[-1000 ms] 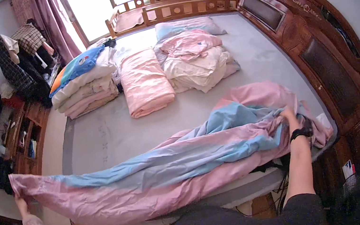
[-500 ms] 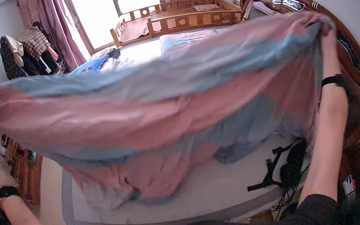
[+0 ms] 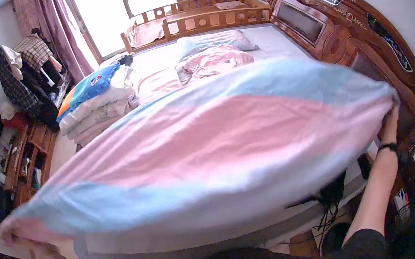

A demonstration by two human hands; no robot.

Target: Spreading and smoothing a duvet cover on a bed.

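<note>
A pink and light blue blanket [image 3: 210,145] billows flat in the air above the bed [image 3: 182,239], spread wide from left to right. My left hand [image 3: 40,250] grips its lower left corner, down by the bed's near left edge. My right hand [image 3: 389,117] grips the right corner next to the carved wooden headboard [image 3: 370,45]. Both arms are stretched wide apart. The blanket hides most of the mattress below it.
Folded bedding [image 3: 94,102] is stacked at the bed's far left, with crumpled pink sheets [image 3: 212,59] behind. A wooden cot [image 3: 187,16] stands by the window. Clothes [image 3: 23,73] hang at the left above a low shelf unit [image 3: 20,168]. Black straps [image 3: 325,197] lie near the bed's right corner.
The blanket went from lying bunched on the bed, to raised high in front of me, to now coming down flatter and spread over the bed. Both hands have dropped lower.
</note>
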